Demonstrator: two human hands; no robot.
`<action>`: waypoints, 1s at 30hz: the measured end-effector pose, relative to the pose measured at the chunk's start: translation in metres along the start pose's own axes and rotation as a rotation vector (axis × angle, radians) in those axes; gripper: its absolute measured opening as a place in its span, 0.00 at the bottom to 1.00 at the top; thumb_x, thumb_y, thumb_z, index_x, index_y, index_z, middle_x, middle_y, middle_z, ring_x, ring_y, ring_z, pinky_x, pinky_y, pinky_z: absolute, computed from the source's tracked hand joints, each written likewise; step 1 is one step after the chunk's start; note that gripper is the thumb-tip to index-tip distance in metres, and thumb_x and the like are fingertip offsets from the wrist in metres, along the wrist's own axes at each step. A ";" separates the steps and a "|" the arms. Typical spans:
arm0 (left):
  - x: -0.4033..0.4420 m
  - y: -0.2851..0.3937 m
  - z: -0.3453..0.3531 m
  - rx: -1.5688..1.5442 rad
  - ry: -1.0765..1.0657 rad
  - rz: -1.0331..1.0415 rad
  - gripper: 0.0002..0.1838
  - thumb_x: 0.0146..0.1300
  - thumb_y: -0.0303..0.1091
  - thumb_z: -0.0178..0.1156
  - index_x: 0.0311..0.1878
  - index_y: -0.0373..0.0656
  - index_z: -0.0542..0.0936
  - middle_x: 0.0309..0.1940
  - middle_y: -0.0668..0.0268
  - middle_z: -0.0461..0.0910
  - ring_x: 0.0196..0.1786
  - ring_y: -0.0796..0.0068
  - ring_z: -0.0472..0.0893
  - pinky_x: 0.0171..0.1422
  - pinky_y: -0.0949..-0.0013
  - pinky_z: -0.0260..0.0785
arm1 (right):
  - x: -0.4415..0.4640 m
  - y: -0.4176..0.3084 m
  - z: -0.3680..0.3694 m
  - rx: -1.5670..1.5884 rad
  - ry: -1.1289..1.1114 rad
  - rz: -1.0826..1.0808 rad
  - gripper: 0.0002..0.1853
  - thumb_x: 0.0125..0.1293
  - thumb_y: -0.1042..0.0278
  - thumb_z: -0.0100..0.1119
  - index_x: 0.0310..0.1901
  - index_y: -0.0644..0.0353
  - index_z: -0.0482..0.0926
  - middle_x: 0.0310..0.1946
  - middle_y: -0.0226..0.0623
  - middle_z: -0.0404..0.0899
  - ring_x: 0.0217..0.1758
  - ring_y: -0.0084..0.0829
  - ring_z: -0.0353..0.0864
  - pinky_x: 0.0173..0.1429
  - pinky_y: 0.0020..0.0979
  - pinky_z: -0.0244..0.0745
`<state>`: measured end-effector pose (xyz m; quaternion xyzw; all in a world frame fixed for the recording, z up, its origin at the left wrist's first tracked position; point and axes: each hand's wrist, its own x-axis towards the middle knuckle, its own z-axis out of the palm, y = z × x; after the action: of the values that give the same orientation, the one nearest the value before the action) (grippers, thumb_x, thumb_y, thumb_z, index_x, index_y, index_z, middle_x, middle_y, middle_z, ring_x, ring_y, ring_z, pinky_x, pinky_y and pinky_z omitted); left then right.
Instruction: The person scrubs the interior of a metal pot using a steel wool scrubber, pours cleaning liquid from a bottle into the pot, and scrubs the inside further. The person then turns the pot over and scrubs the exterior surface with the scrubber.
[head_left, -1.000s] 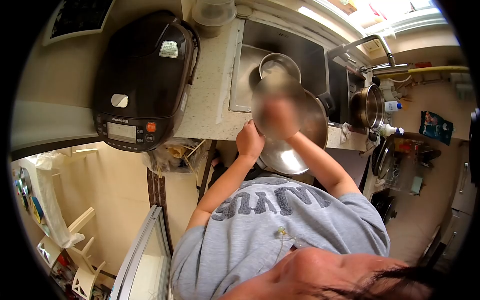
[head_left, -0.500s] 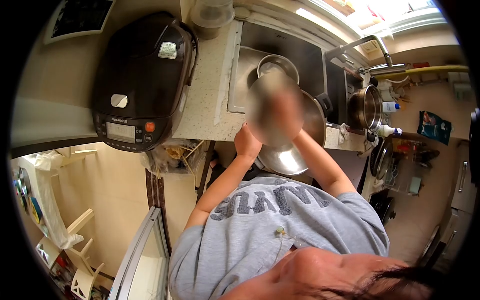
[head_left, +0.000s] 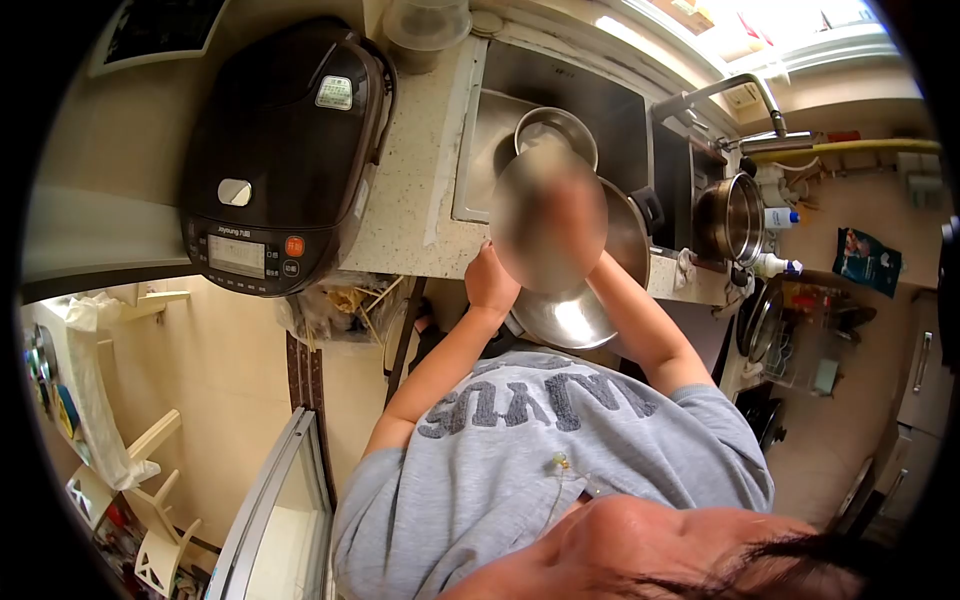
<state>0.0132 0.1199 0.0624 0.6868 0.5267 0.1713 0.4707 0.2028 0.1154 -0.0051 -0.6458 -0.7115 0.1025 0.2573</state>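
My left hand (head_left: pixel 490 280) is closed at the counter's front edge, its fingertips reaching a blurred patch that hides what they grip. Inside that patch, my right hand (head_left: pixel 572 225) shows only as a smear above a large shiny metal pan (head_left: pixel 570 318), so its fingers cannot be made out. The pan has a dark handle at its upper right and overhangs the counter's front. Just beyond the hands, a small round metal bowl (head_left: pixel 557 125) stands in the sink (head_left: pixel 480 185), with something pale inside.
A dark rice cooker (head_left: pixel 275 160) sits on the speckled counter (head_left: pixel 415 220) at the left, below a clear plastic container (head_left: pixel 427 25). To the right are a faucet (head_left: pixel 740 90), a metal pot (head_left: pixel 735 218) and white bottles. A sliding glass door (head_left: pixel 285 510) stands at lower left.
The whole view has shifted slightly. My hands, the pan and the small bowl keep nearly the same places relative to one another.
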 end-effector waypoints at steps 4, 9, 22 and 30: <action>0.002 -0.008 0.008 0.057 -0.015 0.013 0.11 0.53 0.25 0.53 0.40 0.32 0.74 0.36 0.46 0.77 0.39 0.44 0.78 0.44 0.51 0.71 | 0.020 -0.044 -0.014 -0.508 -0.401 0.262 0.10 0.60 0.67 0.53 0.41 0.60 0.75 0.38 0.37 0.75 0.39 0.32 0.73 0.44 0.33 0.71; 0.003 -0.020 0.024 0.103 0.084 0.017 0.10 0.56 0.25 0.48 0.39 0.33 0.75 0.37 0.49 0.78 0.37 0.47 0.79 0.42 0.53 0.73 | 0.016 0.010 -0.038 -0.408 0.267 0.186 0.02 0.55 0.70 0.53 0.30 0.57 0.74 0.29 0.37 0.74 0.34 0.36 0.72 0.36 0.36 0.68; -0.003 -0.019 0.024 0.089 0.076 0.021 0.09 0.55 0.25 0.49 0.38 0.32 0.74 0.36 0.47 0.78 0.36 0.45 0.79 0.41 0.51 0.72 | 0.023 -0.017 -0.036 -0.224 0.352 0.379 0.08 0.57 0.72 0.57 0.36 0.48 0.83 0.33 0.30 0.77 0.38 0.37 0.73 0.40 0.35 0.72; 0.003 -0.016 0.023 0.062 0.063 -0.014 0.09 0.54 0.25 0.51 0.38 0.32 0.74 0.36 0.47 0.78 0.38 0.45 0.78 0.43 0.51 0.72 | 0.023 0.019 -0.031 -0.446 0.270 0.435 0.11 0.56 0.71 0.56 0.40 0.48 0.82 0.32 0.31 0.75 0.40 0.38 0.72 0.41 0.36 0.73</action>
<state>0.0222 0.1123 0.0366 0.6916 0.5512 0.1733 0.4334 0.2341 0.1352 0.0174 -0.8305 -0.5216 -0.0894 0.1738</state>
